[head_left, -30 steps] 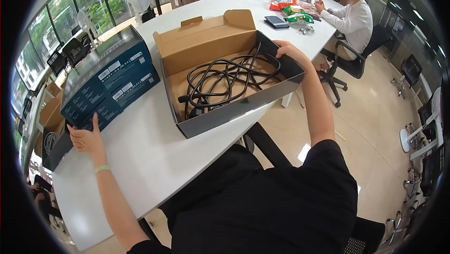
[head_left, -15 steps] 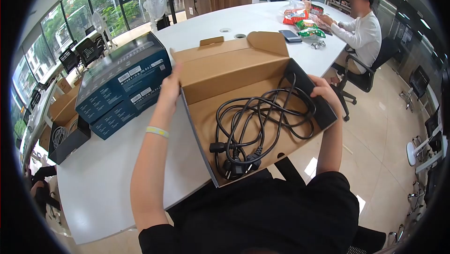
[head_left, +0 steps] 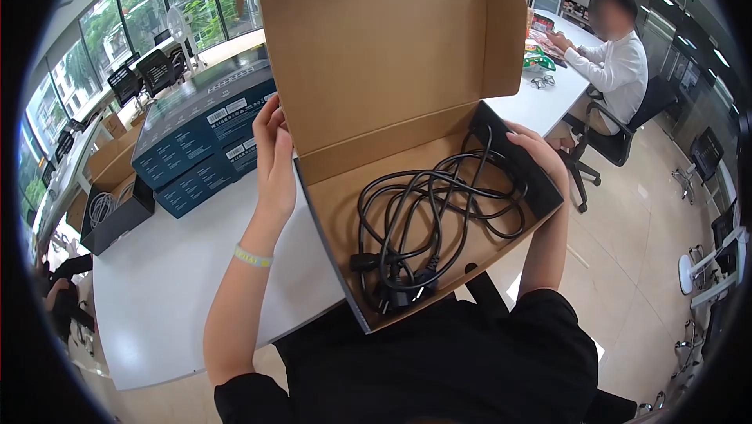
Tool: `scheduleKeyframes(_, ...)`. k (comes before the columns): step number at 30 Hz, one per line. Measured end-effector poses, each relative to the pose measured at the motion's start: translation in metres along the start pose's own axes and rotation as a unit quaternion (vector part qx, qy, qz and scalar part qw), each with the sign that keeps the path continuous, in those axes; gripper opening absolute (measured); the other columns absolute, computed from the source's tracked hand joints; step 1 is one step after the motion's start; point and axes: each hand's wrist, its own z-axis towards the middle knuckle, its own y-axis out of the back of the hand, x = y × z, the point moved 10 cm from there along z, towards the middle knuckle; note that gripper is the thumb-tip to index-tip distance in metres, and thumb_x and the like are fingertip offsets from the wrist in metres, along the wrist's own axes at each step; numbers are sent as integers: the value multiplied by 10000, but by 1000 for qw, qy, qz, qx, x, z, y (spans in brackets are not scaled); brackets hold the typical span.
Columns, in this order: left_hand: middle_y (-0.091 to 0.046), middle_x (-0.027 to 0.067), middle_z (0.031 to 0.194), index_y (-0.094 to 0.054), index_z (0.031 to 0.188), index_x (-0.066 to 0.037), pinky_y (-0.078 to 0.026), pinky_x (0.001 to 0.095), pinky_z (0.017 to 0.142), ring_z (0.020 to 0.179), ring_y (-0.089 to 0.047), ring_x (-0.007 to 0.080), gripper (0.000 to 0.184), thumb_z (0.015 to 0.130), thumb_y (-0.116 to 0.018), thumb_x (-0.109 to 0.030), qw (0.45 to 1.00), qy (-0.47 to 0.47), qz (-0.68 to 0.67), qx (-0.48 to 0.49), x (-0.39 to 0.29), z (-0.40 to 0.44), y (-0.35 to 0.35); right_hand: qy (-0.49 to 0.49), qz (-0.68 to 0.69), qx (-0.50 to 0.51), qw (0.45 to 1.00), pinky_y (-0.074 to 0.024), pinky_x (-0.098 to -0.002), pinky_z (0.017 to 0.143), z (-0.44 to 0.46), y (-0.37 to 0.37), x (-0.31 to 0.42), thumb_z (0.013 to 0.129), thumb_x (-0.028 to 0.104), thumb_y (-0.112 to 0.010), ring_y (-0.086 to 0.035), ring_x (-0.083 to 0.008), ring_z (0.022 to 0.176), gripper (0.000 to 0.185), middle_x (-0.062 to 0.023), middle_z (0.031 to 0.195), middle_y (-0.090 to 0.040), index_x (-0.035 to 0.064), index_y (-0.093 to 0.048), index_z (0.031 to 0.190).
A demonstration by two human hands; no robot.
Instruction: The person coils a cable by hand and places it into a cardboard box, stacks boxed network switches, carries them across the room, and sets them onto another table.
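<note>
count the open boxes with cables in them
2: the front box between the left hand and right hand, and the far-left box beside the stacked blue boxes. The raised lid may hide others.

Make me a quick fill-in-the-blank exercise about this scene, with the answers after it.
The power cords in the open cardboard box are coloured ____.
Near the left hand, teal boxes are stacked ____ high.
The wristband is on the ____ wrist.
The person at the picture's upper right wears a ____ shirt.
Missing words: black; two; left; white.
</note>
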Motion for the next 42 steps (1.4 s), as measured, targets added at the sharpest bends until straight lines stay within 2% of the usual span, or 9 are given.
scheduleKeyframes(6,-312,114,1316,-199,1331,-17,-253,305,982,1214,-312,211,584,859,-494,-194,990,49,122,53,-19,-53,57,152,-41,18,987,-320,-339,958,27,-64,37,747,75,-563,-372,-248,1206,696,-168,1296,-398,103,-236,1361)
scheduleKeyframes(11,-266,134,1365,-208,1336,11,-218,296,1008,1255,-279,229,536,869,-456,-70,954,212,206,49,-36,-99,111,238,3,85,968,-387,-280,850,27,-148,66,771,69,-507,-499,-220,1064,423,-105,1120,-557,51,-470,1192)
scheduleKeyframes(19,-147,157,1417,-93,1345,56,-17,324,1067,1323,-89,249,929,774,24,-668,959,147,240,26,-71,-140,138,342,94,61,933,-303,-352,958,-10,-181,86,902,412,-202,-519,-269,1038,621,-180,1076,-577,-82,-499,1131)
scheduleKeyframes(29,-216,173,1390,-130,1345,45,-165,358,1055,1289,-201,275,875,818,-134,-653,889,192,394,-132,-50,-183,217,242,83,-61,965,-369,-342,908,-5,-152,37,901,532,-179,-532,-227,965,697,-160,1040,-572,-49,-484,1136)
scheduleKeyframes(30,-227,176,1385,-127,1345,46,-188,368,1051,1284,-214,280,884,816,-171,-661,856,203,448,-157,-51,-191,231,256,178,-51,949,-373,-354,903,-27,-151,50,888,549,-214,-515,-228,995,686,-170,1106,-522,-31,-432,1182)
scheduleKeyframes(32,-134,165,1421,-125,1359,18,-91,399,1058,1317,-111,278,953,764,-106,-726,989,45,-72,-124,-75,-170,162,279,362,-29,889,-383,-376,895,-61,-147,67,862,583,-285,-482,-229,1056,711,-190,1238,-424,5,-327,1275)
scheduleKeyframes(36,-78,254,1403,-125,1373,-39,-50,457,1051,1308,-71,378,1189,550,-205,-893,992,-68,3,-106,-127,-159,129,342,309,34,887,-301,-496,947,-61,-130,53,423,860,-480,-233,-413,1253,1280,-270,1378,-169,136,-58,1391)
scheduleKeyframes(40,-37,299,1391,-291,1327,-27,-5,492,1030,1302,-24,420,1145,489,-630,-730,890,1,370,266,-117,-172,75,462,242,277,807,-181,-474,1007,-93,-149,74,389,583,-757,-83,-403,1302,1218,-276,1394,-99,143,-195,1375)
scheduleKeyframes(42,-54,297,1391,-317,1313,-21,-30,482,1032,1305,-26,412,1119,455,-719,-617,906,30,360,223,-116,-170,78,498,109,377,773,-139,-462,1022,-111,-166,71,391,449,-840,-49,-396,1310,1179,-278,1396,-85,134,-252,1363)
